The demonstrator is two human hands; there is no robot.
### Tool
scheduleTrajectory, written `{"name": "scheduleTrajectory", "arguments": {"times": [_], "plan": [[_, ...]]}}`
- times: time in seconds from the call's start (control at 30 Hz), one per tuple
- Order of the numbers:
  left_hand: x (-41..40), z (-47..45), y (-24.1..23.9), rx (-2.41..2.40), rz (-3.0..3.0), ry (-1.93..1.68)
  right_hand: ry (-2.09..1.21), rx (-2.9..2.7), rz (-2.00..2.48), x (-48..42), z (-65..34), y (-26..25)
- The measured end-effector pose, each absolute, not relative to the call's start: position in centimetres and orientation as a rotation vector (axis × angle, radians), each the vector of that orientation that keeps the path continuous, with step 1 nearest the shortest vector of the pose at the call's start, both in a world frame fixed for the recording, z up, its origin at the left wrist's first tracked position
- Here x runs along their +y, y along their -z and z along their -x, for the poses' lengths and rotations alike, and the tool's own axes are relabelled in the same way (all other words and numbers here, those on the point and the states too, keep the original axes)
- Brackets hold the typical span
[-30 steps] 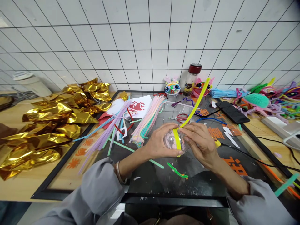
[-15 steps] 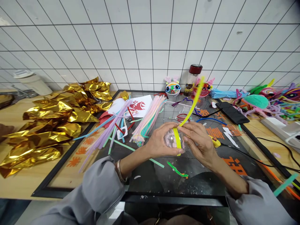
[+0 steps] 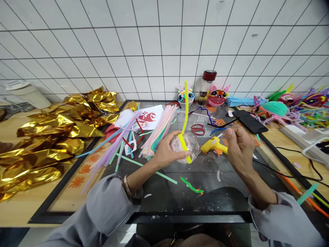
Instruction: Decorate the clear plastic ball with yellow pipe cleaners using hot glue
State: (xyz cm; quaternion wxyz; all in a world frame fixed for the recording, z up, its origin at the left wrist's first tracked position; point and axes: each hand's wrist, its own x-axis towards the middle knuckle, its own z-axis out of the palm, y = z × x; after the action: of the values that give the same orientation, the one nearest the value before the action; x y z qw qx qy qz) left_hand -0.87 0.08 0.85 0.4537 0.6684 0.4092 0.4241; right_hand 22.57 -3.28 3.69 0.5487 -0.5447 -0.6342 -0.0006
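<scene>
My left hand (image 3: pixel 167 151) is wrapped round a clear plastic ball (image 3: pixel 196 145), pinkish-looking inside, held above the dark tabletop. A yellow pipe cleaner (image 3: pixel 185 113) lies against the ball under my left thumb, and its free end stands straight up. My right hand (image 3: pixel 240 147) is apart from the ball, fingers curled in and thumb on top; what it holds, if anything, is hidden. Just left of that hand is a yellow glue gun (image 3: pixel 213 144), its nozzle towards the ball and the end of its handle hidden behind my fingers.
Left of the ball lie bundled pastel pipe cleaners (image 3: pixel 160 130) and gold foil (image 3: pixel 51 137). Red-handled scissors (image 3: pixel 197 129) lie behind it. A glass bottle (image 3: pixel 207 87) stands by the wall, a phone (image 3: pixel 250 120) and power strip (image 3: pixel 305 140) to the right. A green strip (image 3: pixel 191 186) lies in front.
My right hand has let go of the yellow pipe cleaner and moved right, uncovering the glue gun. The pipe cleaner's free end now points upright instead of leaning right.
</scene>
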Motion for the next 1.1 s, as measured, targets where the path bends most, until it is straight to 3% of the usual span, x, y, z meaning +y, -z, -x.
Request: {"name": "scheduleTrajectory", "arguments": {"times": [0.3, 0.57, 0.8, 0.93, 1.1], "plan": [[0.9, 1.2, 0.2, 1.021, -1.621, -1.109, 0.066, -1.678, 1.421, -1.8, -25.9, -1.4], [0.9, 1.4, 0.3, 1.012, -1.618, -1.122, 0.105, -2.086, 2.157, -2.2, -27.5, -0.6], [0.8, 1.3, 0.4, 1.01, -1.606, -1.134, -0.079, -2.154, 2.147, -2.0, -27.2, -1.2], [0.7, 1.2, 0.2, 1.014, -1.608, -1.13, -0.194, -1.898, 2.228, -1.9, -27.0, -1.7], [0.5, 1.2, 0.1, 0.994, -1.609, -1.131, -0.214, -1.608, 1.942, -2.2, -27.0, -2.5]]}}
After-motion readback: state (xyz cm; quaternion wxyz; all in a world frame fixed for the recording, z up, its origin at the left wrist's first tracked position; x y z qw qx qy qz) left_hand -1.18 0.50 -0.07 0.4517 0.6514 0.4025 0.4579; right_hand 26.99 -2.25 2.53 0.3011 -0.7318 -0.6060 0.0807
